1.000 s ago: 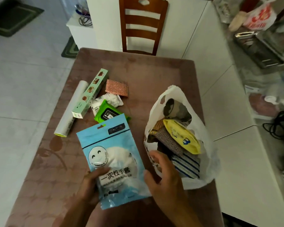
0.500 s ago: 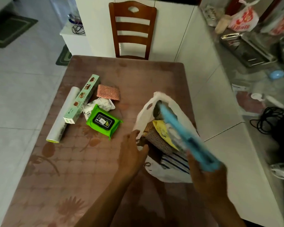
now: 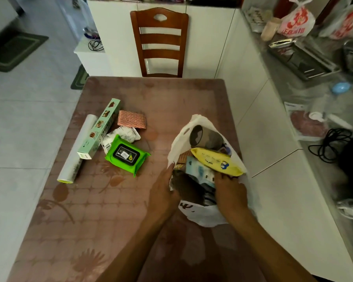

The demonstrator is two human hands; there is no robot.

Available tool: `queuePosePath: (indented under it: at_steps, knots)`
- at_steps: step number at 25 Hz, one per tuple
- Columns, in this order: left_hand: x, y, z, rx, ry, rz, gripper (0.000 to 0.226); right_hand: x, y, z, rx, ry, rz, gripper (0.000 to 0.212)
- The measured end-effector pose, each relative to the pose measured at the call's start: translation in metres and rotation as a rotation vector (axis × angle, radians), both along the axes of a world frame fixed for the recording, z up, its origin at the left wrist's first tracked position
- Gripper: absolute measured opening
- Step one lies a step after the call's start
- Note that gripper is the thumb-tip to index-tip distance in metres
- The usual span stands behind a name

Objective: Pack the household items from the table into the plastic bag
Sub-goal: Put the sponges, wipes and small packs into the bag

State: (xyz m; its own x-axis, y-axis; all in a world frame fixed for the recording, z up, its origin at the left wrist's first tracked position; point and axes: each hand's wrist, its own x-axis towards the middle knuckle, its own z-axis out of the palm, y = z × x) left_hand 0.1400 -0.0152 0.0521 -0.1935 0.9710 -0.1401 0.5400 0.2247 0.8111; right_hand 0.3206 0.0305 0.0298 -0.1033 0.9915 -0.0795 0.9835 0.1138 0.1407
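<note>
The white plastic bag (image 3: 202,217) lies open on the right side of the brown table (image 3: 90,220). Inside it I see a grey roll (image 3: 207,137), a yellow pack (image 3: 216,160) and the light blue packet (image 3: 200,171). My left hand (image 3: 163,192) grips the bag's left rim. My right hand (image 3: 230,192) is in the bag's mouth, fingers on the blue packet's near end. On the table's left lie a green wipes pack (image 3: 126,154), a crumpled white packet (image 3: 121,135), a pink scouring pad (image 3: 131,120), a long green box (image 3: 100,129) and a white roll (image 3: 77,147).
A wooden chair (image 3: 161,41) stands at the table's far end. A white counter (image 3: 263,139) runs along the right, close to the bag, with a cluttered worktop and black cables (image 3: 330,143) beyond. Tiled floor lies to the left.
The blue packet went from over the table, across to the right, down into the bag. My left hand let go of it and took the bag's rim.
</note>
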Motion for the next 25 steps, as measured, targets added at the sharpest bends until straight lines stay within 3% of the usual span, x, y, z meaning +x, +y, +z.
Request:
queuePosePath:
  at_steps: [3, 6, 8, 10, 12, 15, 18, 21, 23, 24, 25]
  knots:
    - [0.004, 0.003, 0.012, 0.08, -0.03, -0.045, 0.071, 0.006, 0.017, 0.002, -0.098, 0.089, -0.007, 0.039]
    - [0.0, 0.006, 0.004, 0.086, -0.05, -0.054, 0.071, 0.002, 0.014, 0.019, -0.218, 0.489, 0.146, 0.057]
    - [-0.007, 0.009, 0.001, 0.073, 0.021, -0.034, 0.069, 0.01, 0.0, 0.033, -0.129, 0.685, 0.102, 0.051]
    - [-0.013, 0.018, 0.009, 0.145, 0.198, -0.022, 0.063, 0.033, -0.019, 0.042, -0.012, 0.789, 0.027, 0.031]
    - [-0.017, 0.039, 0.024, 0.277, 0.401, -0.047, 0.058, 0.061, -0.035, 0.041, -0.065, 0.766, -0.057, 0.024]
    - [-0.016, 0.081, 0.04, 0.304, 0.585, -0.197, 0.062, 0.09, -0.043, 0.035, -0.453, 0.637, -0.106, 0.041]
    - [-0.012, 0.107, 0.045, 0.3, 0.541, -0.275, 0.06, 0.106, -0.036, 0.025, -0.615, 0.193, 0.071, 0.079]
    - [-0.012, 0.12, 0.058, 0.444, 0.392, -0.177, 0.034, 0.107, -0.019, 0.039, -0.726, -0.209, 0.093, 0.066]
    - [-0.015, 0.121, 0.069, 0.535, 0.315, -0.127, 0.021, 0.107, -0.005, 0.07, -0.747, -0.169, 0.057, 0.032]
    - [-0.017, 0.119, 0.074, 0.549, 0.23, -0.102, 0.017, 0.111, 0.0, 0.087, -0.708, -0.034, 0.048, 0.018]
    - [-0.018, 0.117, 0.078, 0.527, 0.113, -0.071, 0.015, 0.116, 0.005, 0.104, -0.664, 0.142, 0.038, 0.022]
